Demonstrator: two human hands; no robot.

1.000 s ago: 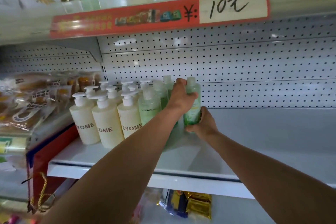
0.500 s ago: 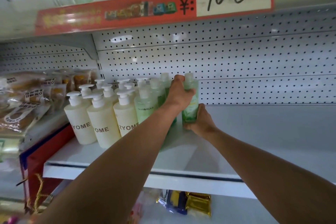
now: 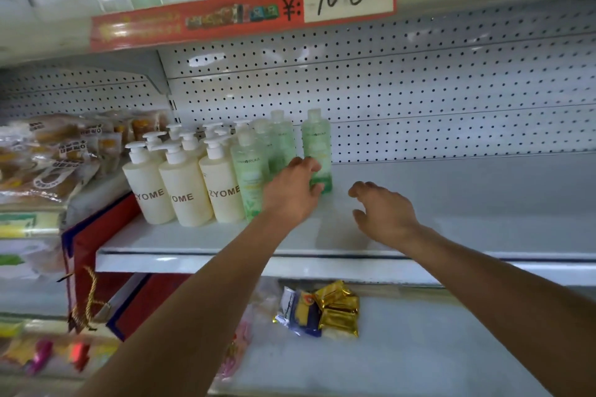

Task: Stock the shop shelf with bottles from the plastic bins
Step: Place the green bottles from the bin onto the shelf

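Observation:
A green bottle (image 3: pixel 317 145) stands upright on the white shelf (image 3: pixel 451 203), at the right end of a row of green bottles (image 3: pixel 250 171). My left hand (image 3: pixel 295 192) is low in front of it, fingers loosely curled, fingertips at or near its base; contact is unclear. To the right, my right hand (image 3: pixel 383 213) hovers over the shelf with fingers spread, holding nothing. Cream pump bottles (image 3: pixel 185 190) labelled ZYOME fill the shelf's left part. No plastic bin is in view.
A perforated white back panel (image 3: pixel 419 90) closes the shelf behind. The upper shelf carries a red price strip (image 3: pixel 242 16) and more bottles. Bagged snacks (image 3: pixel 48 155) lie at left beside a red box (image 3: pixel 96 242). Gold and blue packets (image 3: pixel 322 309) sit on the lower shelf.
Both hands have let go of the green bottle, which now stands on the shelf. My right hand pulled back to the right; my left hand dropped toward the bottle's base.

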